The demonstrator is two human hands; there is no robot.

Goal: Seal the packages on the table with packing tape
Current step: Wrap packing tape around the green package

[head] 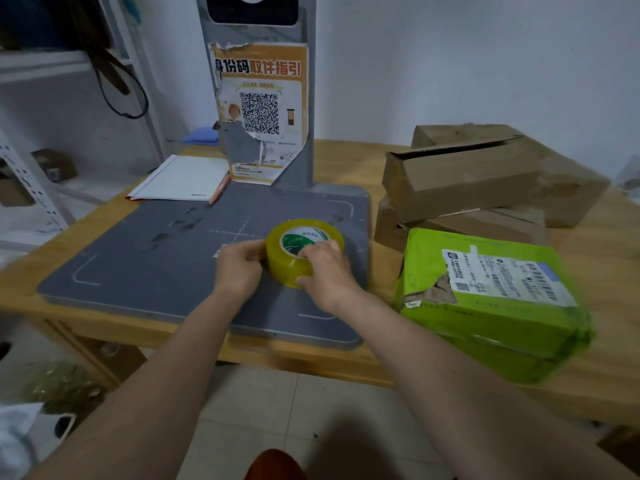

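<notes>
Both hands meet at the roll of packing tape point(304, 252) near frame centre: the left hand point(239, 268) curls against its left side, the right hand point(325, 268) grips it with fingers over the core and thumb on the outer wall. Beneath it lies a grey scanner pad point(138, 258) on the wooden table point(599, 341). Right of the hands sits a torn green package point(485, 313), and beyond it, stacked cardboard boxes point(485, 178).

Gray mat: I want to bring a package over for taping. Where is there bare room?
The gray mat is bare left of the tape roll, from the notebook down to its near edge. The right side is crowded: both hands, left hand and right hand, hold the roll, with the green package and cardboard boxes beyond.
</notes>
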